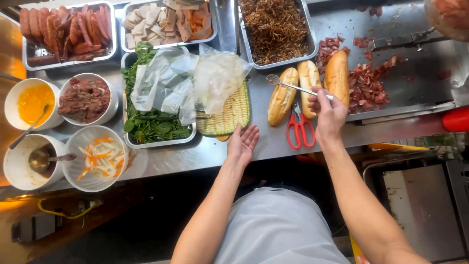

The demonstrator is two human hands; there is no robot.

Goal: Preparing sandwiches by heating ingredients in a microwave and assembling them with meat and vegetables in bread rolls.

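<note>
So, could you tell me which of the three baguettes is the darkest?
The rightmost golden-brown baguette, beside the chopped red meat; the other two are paler.

The right hand (328,113) holds a metal spoon (293,86) over three bread rolls (309,89) — red scissors (299,129) lie at its 7 o'clock. The left hand (243,143) rests open on the steel counter (273,139), a woven tray (229,113) at its 11 o'clock.
</note>
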